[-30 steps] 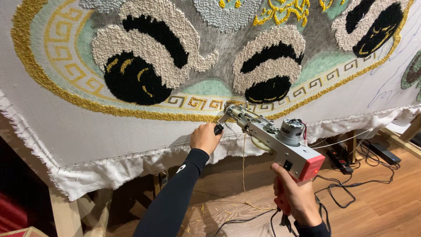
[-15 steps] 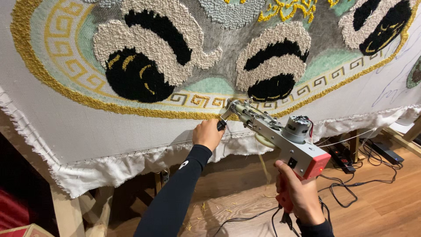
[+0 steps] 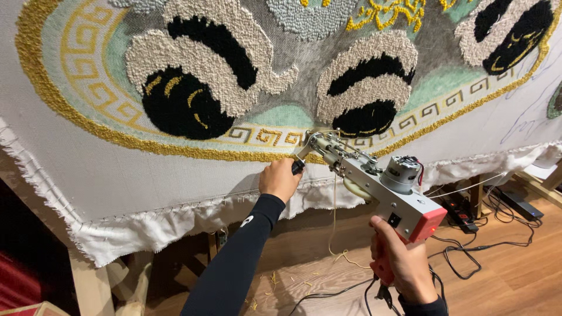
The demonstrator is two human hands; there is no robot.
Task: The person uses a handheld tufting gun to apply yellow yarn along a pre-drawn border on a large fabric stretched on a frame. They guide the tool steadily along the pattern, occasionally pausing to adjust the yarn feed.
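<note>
Tufting gun [image 3: 374,184] was held against the stretched backing cloth [image 3: 146,181], its needle end at the gold border band [image 3: 193,151] just below the key-pattern strip.

Risks, judged from this pose: the gun met the cloth at a slant, so the needle could skate sideways and lay gold loops onto the bare white margin. Uneven pressure from the two hands could let the tip lift and leave a gap, or tear the weave. The yellow yarn [image 3: 335,222] hung in a slack loop towards the wooden floor [image 3: 515,275]; a snag there, or on the cables [image 3: 468,246] trailing nearby, could starve the needle. The left knuckles sat close to the moving front parts.

Left hand [image 3: 280,180]: forearm raised, black sleeve [image 3: 234,257] to the wrist, grip closed on the small black front handle [image 3: 297,167] beside the needle.

Right hand [image 3: 404,263]: lower and nearer the body, wrist bent up, grip wrapped round the red rear handle [image 3: 383,266] under the grey housing; trigger finger hidden.
</note>
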